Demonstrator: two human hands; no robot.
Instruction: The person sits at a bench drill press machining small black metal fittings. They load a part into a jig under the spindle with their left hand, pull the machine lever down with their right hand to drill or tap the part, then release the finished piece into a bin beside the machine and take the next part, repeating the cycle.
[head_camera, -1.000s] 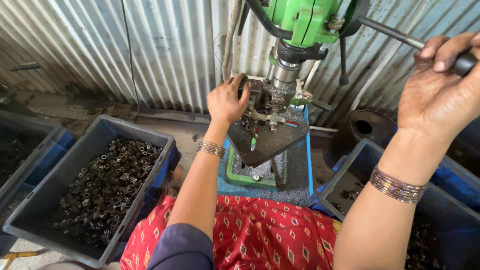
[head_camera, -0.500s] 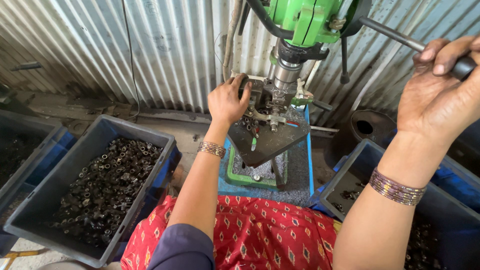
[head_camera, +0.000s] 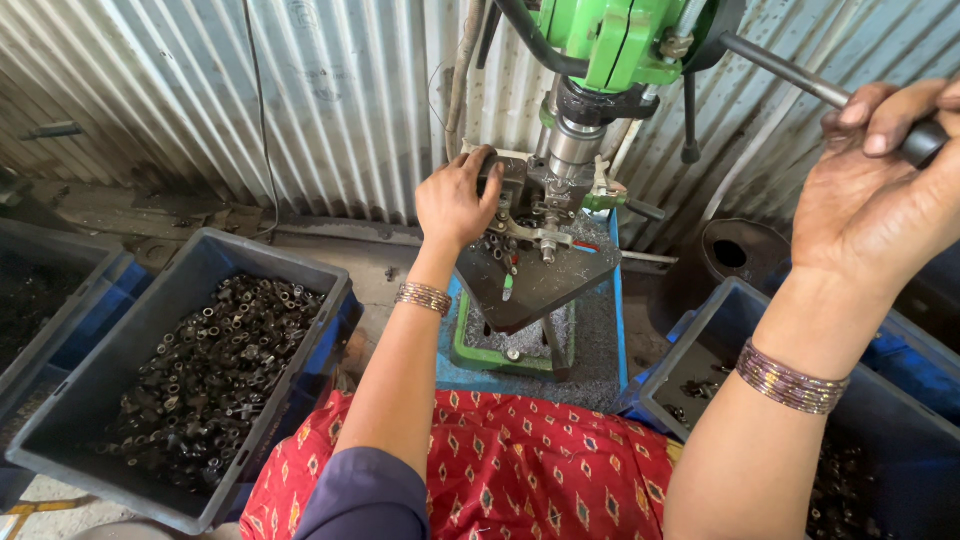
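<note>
The left hand (head_camera: 455, 203) reaches forward to the work table of a green drill press (head_camera: 610, 40), its fingers curled over the top of a dark metal fixture (head_camera: 515, 185) clamped just beside the spindle (head_camera: 573, 140); whether a small part sits under the fingertips cannot be told. The right hand (head_camera: 880, 190) is raised at the right, closed in a fist around the black knob of the feed lever (head_camera: 790, 75), thumb and forefinger wrapped over the grip. That lever is a slim steel rod whose long axis runs on a slant from the machine's head, upper left, down to the hand at the right. The spindle stands upright, pointing straight down at the fixture. At the left a grey crate (head_camera: 60, 430) holds a heap of small dark metal pieces (head_camera: 200, 370); a blue crate (head_camera: 900, 400) sits under the right forearm.
</note>
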